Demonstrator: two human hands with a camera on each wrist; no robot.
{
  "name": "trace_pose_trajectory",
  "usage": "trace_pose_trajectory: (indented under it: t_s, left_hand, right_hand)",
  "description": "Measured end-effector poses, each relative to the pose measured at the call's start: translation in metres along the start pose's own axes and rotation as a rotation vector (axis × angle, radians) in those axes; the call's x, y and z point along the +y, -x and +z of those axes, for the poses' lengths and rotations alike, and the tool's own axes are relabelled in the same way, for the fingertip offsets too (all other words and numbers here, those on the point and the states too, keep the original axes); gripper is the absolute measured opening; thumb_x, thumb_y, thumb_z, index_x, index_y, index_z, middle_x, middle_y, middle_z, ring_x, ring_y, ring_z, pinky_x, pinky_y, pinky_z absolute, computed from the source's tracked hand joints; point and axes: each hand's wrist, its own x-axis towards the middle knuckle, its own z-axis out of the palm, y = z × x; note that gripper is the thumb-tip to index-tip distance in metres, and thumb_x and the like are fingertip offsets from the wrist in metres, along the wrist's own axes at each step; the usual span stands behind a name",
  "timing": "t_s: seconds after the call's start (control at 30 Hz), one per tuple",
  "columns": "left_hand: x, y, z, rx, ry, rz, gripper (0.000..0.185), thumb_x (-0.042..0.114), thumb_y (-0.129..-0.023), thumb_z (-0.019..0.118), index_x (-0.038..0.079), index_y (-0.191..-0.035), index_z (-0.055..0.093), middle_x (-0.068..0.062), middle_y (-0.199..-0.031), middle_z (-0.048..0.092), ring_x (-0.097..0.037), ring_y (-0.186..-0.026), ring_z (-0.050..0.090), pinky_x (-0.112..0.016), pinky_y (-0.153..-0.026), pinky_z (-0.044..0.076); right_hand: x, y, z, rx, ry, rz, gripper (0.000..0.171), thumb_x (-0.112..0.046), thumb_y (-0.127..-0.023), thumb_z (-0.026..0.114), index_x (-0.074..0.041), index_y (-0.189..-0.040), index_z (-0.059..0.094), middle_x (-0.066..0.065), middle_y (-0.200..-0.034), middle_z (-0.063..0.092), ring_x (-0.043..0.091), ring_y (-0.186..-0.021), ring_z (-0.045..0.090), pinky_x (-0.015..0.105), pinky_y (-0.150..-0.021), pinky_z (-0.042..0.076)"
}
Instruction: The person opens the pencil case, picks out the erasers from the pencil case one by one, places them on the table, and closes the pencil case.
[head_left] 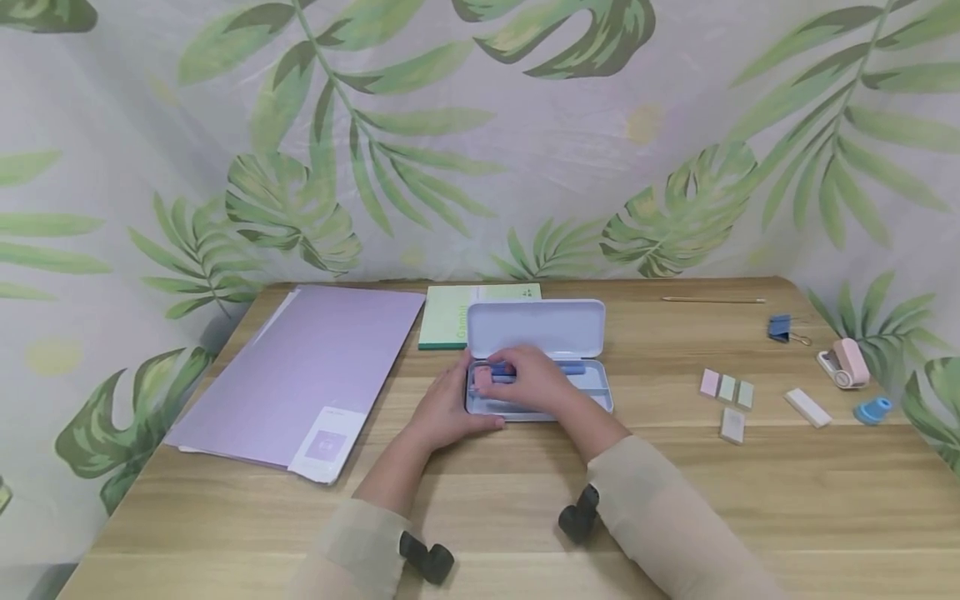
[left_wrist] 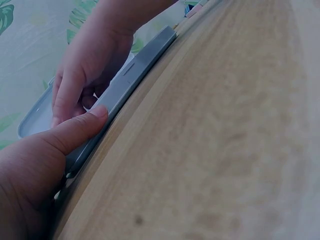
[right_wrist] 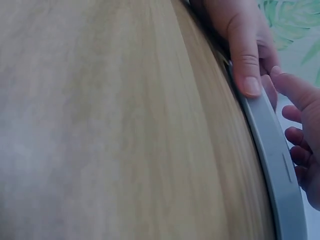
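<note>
A pale blue pencil case (head_left: pixel 536 329) stands on the table with its lid raised. My left hand (head_left: pixel 442 404) holds its left end, thumb along the front wall and fingers at the left side. In the left wrist view that thumb (left_wrist: pixel 87 125) lies on the case's front edge. My right hand (head_left: pixel 534 379) reaches into the case from the right and pinches a small pink eraser (head_left: pixel 482 377) at its left end. A blue pen (head_left: pixel 572 367) lies along the back of the case, partly hidden by the right hand.
A purple folder (head_left: pixel 315 367) lies on the left, and a green notebook (head_left: pixel 442 321) behind the case. To the right are several small blocks (head_left: pixel 726 388), a white eraser (head_left: pixel 808 407), a blue cone-shaped piece (head_left: pixel 872 410), a pink stapler (head_left: pixel 847 364), a binder clip (head_left: pixel 780 327) and a pencil (head_left: pixel 712 300).
</note>
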Motion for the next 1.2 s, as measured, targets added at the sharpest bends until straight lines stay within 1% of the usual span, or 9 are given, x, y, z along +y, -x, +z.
trace_pose_trajectory:
  t_s: [0.2,0.33,0.5,0.6,0.73,0.83,0.97,1.1,1.2]
  left_hand:
    - [0.0,-0.001,0.0,-0.001,-0.004,0.007,0.125,0.051,-0.068,0.085,0.012,-0.159,0.009,-0.017,-0.159,0.029,-0.041,-0.147,0.026,-0.054,-0.117,0.028]
    - [-0.001,-0.001,0.001,0.003,-0.005,0.007,0.125,0.051,-0.068,0.085,0.011,-0.159,0.009,-0.018,-0.159,0.03,-0.041,-0.146,0.027,-0.053,-0.118,0.028]
    - [-0.001,0.0,0.002,0.005,-0.005,0.006,0.124,0.051,-0.068,0.085,0.011,-0.159,0.01,-0.017,-0.159,0.03,-0.04,-0.147,0.027,-0.053,-0.118,0.028]
    - [0.0,0.0,0.001,0.006,-0.002,0.001,0.124,0.052,-0.068,0.085,0.011,-0.159,0.01,-0.017,-0.159,0.031,-0.04,-0.146,0.028,-0.054,-0.117,0.029]
    - [0.002,0.0,0.0,0.01,-0.002,-0.001,0.125,0.051,-0.067,0.086,0.011,-0.159,0.01,-0.017,-0.158,0.033,-0.039,-0.145,0.032,-0.053,-0.116,0.031]
    - [0.003,-0.001,0.0,0.011,-0.003,-0.002,0.126,0.051,-0.066,0.087,0.012,-0.159,0.01,-0.017,-0.157,0.034,-0.037,-0.143,0.034,-0.052,-0.116,0.032]
    - [0.003,-0.001,0.001,0.008,-0.007,-0.008,0.127,0.051,-0.066,0.087,0.014,-0.159,0.009,-0.016,-0.157,0.034,-0.036,-0.143,0.034,-0.051,-0.116,0.032]
    - [0.003,-0.001,0.001,0.004,-0.009,-0.017,0.127,0.052,-0.066,0.086,0.015,-0.159,0.009,-0.017,-0.158,0.033,-0.037,-0.145,0.032,-0.052,-0.116,0.031]
    - [0.003,0.0,0.0,0.004,-0.002,-0.02,0.126,0.052,-0.067,0.086,0.014,-0.159,0.008,-0.018,-0.158,0.032,-0.038,-0.145,0.031,-0.053,-0.116,0.031]
  right_hand:
    - [-0.006,-0.003,0.001,-0.007,0.039,0.021,0.052,-0.048,-0.08,0.076,-0.014,-0.119,0.069,0.001,-0.097,0.062,0.017,-0.091,0.052,0.033,-0.083,0.047]
    - [-0.007,-0.005,0.003,0.0,0.028,0.038,0.053,-0.048,-0.077,0.078,-0.013,-0.115,0.069,0.0,-0.096,0.061,0.017,-0.09,0.052,0.032,-0.082,0.046]
    - [-0.006,-0.003,0.004,0.028,-0.026,0.022,0.051,-0.045,-0.074,0.082,-0.011,-0.11,0.067,0.001,-0.092,0.059,0.017,-0.088,0.052,0.032,-0.079,0.046]
    - [-0.004,0.004,0.002,0.057,-0.062,0.016,0.05,-0.043,-0.074,0.083,-0.011,-0.109,0.067,0.002,-0.095,0.06,0.017,-0.09,0.052,0.033,-0.083,0.047]
    - [0.004,0.021,-0.01,0.094,-0.095,0.049,0.051,-0.043,-0.074,0.083,-0.014,-0.112,0.066,0.002,-0.103,0.061,0.019,-0.097,0.053,0.036,-0.089,0.046]
    - [0.016,0.037,-0.023,0.122,-0.124,0.079,0.051,-0.043,-0.074,0.083,-0.015,-0.113,0.065,0.004,-0.105,0.06,0.021,-0.099,0.052,0.036,-0.088,0.046]
    - [0.039,0.062,-0.041,0.152,-0.144,0.125,0.053,-0.042,-0.074,0.083,-0.014,-0.114,0.064,0.005,-0.1,0.057,0.022,-0.091,0.052,0.033,-0.075,0.045]
    - [0.064,0.089,-0.059,0.174,-0.129,0.183,0.055,-0.043,-0.075,0.082,-0.015,-0.118,0.063,0.005,-0.088,0.052,0.02,-0.077,0.047,0.03,-0.062,0.04]
    - [0.081,0.109,-0.071,0.204,-0.096,0.227,0.058,-0.044,-0.076,0.081,-0.013,-0.121,0.063,0.004,-0.08,0.048,0.018,-0.07,0.044,0.029,-0.058,0.037]
